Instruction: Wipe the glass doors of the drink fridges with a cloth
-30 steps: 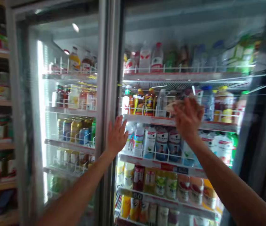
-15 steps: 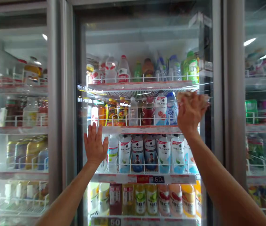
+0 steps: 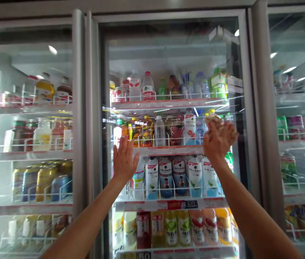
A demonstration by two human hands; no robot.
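Note:
My left hand [image 3: 125,158] lies flat with fingers spread against the glass door [image 3: 168,34] of the middle drinks fridge, near its left side. Toward the right side of the same glass, my right hand [image 3: 216,145] presses a crumpled, light brownish cloth [image 3: 213,121]. Part of the cloth sticks out above the fingers, and the hand covers the rest. Behind the glass, bottles with white labels [image 3: 165,178] stand on a shelf between my two forearms. A bottle with a pinkish label [image 3: 189,127] stands on the shelf above, left of the cloth.
A grey metal upright [image 3: 80,108] borders the door on the left, another upright [image 3: 262,118] on the right. Cans [image 3: 46,183] and bottles fill the left fridge. More drinks [image 3: 295,126] show in the right fridge. Bright light reflections [image 3: 52,49] streak the glass.
The view has swung right, bringing the whole middle door into sight. My right hand has slid the cloth rightward across the glass. My left hand stays flat, slightly farther right on the pane.

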